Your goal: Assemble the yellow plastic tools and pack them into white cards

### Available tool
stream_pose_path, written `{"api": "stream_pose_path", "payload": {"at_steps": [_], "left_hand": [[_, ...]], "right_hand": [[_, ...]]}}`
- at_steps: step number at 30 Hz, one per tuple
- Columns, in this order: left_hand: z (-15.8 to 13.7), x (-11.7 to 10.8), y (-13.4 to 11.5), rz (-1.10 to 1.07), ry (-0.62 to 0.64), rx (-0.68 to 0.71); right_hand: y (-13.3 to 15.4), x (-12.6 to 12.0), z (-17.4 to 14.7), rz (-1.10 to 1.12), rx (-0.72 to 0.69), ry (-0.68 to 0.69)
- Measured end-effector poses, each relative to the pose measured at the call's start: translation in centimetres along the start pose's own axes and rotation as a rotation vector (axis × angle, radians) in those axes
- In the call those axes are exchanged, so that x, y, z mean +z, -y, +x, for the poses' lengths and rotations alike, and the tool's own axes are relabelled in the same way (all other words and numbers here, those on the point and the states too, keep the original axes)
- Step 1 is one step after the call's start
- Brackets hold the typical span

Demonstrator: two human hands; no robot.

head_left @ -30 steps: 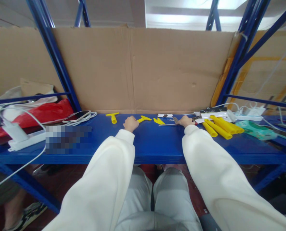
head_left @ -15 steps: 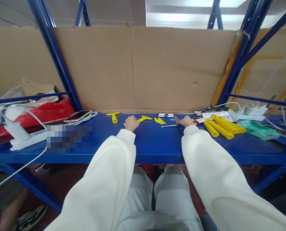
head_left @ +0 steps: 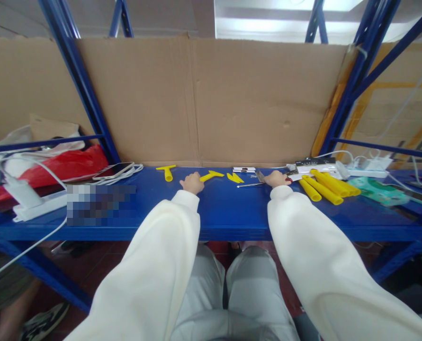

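My left hand [head_left: 192, 183] rests on the blue shelf with its fingers curled, at the near end of a yellow T-shaped piece [head_left: 212, 175]; the grip itself is small and partly hidden. My right hand [head_left: 276, 179] is closed around a tool with a flat grey metal blade [head_left: 260, 176] pointing left. A bit of red shows just behind that hand, perhaps its handle. Between the hands lie small pointed yellow pieces [head_left: 235, 178] and a thin metal rod [head_left: 248, 185]. Another yellow T-shaped piece [head_left: 168, 174] sits left of my left hand.
Several yellow tubes [head_left: 324, 189] lie right of my right hand, by a green packet [head_left: 377, 191]. Cables and a white power strip [head_left: 42, 206] are at the left, near a phone [head_left: 114, 171]. Cardboard [head_left: 196, 104] stands along the back, between blue posts.
My left hand has shifted slightly left, and a little more of the yellow T-shaped piece shows beside its fingers. My right hand has hardly moved.
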State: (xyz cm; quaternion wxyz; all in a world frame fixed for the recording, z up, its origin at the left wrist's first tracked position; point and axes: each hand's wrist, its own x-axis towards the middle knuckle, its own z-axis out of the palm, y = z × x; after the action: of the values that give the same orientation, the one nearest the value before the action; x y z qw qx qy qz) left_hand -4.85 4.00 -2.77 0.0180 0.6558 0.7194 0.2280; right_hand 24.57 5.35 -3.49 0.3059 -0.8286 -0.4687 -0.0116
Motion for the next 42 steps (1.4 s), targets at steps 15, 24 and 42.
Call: {"api": "stream_pose_path", "payload": {"at_steps": [15,24,42], "left_hand": [[0.0,-0.2,-0.5,-0.078,-0.031,0.252],[0.0,-0.3,-0.9,-0.187,0.012,0.365],[0.5,0.1,-0.7,-0.190,0.037,0.422]], "right_hand": [[3.5,-1.1,-2.3,0.313,-0.288,0.025],[4.5,-0.2,-3.9,0.687,-0.302,0.320],[4.9,-1.5,-5.3,0.760,-0.082,0.558]]}}
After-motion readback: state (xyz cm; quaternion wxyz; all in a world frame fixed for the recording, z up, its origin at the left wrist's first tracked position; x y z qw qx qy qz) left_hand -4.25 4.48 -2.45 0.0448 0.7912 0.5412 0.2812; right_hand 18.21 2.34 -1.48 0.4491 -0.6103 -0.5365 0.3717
